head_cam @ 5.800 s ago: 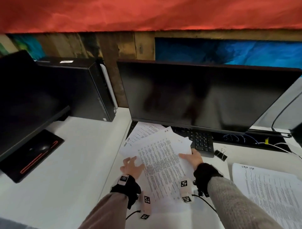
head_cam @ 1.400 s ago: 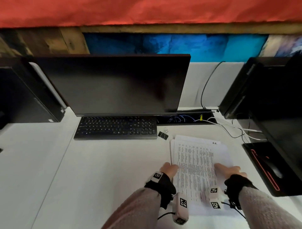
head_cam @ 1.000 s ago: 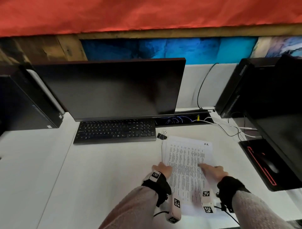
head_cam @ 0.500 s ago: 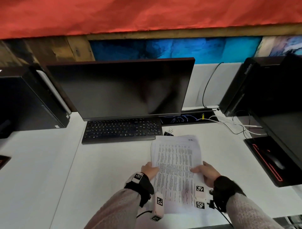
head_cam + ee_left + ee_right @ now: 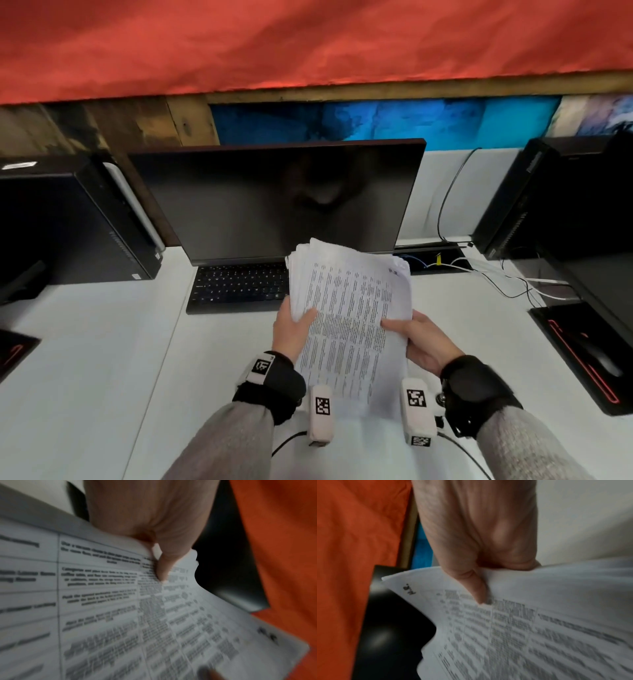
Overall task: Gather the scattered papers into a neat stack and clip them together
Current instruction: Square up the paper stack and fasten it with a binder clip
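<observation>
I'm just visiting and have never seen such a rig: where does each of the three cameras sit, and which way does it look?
Head: on the person's head, looking forward and down at desk, monitor and papers; both hands and grey sleeves show.
Left wrist: along the left hand; its thumb lies on the papers.
Right wrist: along the right hand; its thumb pinches the papers.
Shared: all three show the papers.

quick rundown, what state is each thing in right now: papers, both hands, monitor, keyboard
papers: gathered in one bundle, lifted off the desk, far edges uneven, no clip visible
left hand: grips the bundle's left edge, thumb on top
right hand: grips the bundle's right edge, thumb on top
monitor: screen dark
keyboard: flat on the desk, right end hidden behind the papers
</observation>
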### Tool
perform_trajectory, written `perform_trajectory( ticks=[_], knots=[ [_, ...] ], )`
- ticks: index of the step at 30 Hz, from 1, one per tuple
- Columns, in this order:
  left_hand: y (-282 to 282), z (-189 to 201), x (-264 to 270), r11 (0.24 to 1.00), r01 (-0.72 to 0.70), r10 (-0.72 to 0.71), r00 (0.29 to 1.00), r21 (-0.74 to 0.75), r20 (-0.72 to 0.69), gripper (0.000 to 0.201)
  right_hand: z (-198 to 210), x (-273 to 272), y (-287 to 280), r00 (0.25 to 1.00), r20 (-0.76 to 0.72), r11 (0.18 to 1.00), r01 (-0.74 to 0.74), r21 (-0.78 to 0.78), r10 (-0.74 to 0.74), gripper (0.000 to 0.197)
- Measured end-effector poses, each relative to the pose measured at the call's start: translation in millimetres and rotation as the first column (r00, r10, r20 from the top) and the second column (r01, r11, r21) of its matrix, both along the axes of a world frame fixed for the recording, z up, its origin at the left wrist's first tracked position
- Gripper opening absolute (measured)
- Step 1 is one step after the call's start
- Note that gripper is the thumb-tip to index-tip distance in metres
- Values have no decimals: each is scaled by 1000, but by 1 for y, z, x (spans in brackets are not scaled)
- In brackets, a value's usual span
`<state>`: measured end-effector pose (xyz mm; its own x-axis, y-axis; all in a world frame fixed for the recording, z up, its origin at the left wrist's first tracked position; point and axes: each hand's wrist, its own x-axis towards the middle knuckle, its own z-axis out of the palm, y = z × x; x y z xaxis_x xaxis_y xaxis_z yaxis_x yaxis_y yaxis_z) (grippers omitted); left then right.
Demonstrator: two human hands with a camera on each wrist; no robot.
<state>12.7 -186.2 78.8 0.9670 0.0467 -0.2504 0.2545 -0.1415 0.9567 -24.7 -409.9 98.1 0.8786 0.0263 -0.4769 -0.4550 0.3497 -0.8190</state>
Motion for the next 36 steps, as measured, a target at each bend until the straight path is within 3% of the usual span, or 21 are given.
perform_trajectory(
  ticks=[4,6,9,11,15,18,21,23,25,27,29,31,33,36],
  knots=[
    [-6,18,-9,989,-141,126,961,46,248,32,20,1,34,969,198,989,147,21,-148,25],
    [-4,16,-17,987,-162,150,947,16,285,32,20,-3,42,943,295,986,165,-22,-151,32],
    [5,13,-25,986,-154,164,965,-65,203,65,17,-8,42,934,353,985,107,-136,-52,59],
    [14,16,-25,983,-90,118,977,-160,175,52,16,-8,34,943,332,986,65,-156,-10,68],
    [32,22,-14,960,74,-26,984,-271,177,53,18,6,17,946,324,989,38,-140,9,65],
    [36,16,-8,951,99,-58,988,-294,143,58,20,13,20,945,320,994,-41,-103,72,67],
    [40,12,-1,939,118,-92,991,-324,94,55,19,13,14,956,283,992,-49,-117,80,52],
    [38,2,1,942,68,-49,997,-327,68,44,14,10,14,960,261,988,-65,-137,100,40],
    [28,-6,-3,961,-31,48,997,-275,57,39,12,6,27,965,263,996,12,-91,12,33],
    [19,-9,-14,958,-156,171,984,-242,43,44,12,2,45,951,292,991,126,-52,-105,31],
    [14,-9,-21,929,-229,249,968,-291,30,37,9,-3,56,930,338,985,168,-48,-142,34],
    [18,-6,-23,923,-184,210,977,-338,44,35,3,-7,57,924,371,987,133,-92,-90,47],
    [28,-1,-20,942,-58,84,994,-330,67,38,-7,-8,49,935,353,977,43,-210,35,67],
    [42,6,-11,930,58,-43,998,-364,51,36,-16,-4,36,953,258,953,-81,-292,160,59]
  ],
)
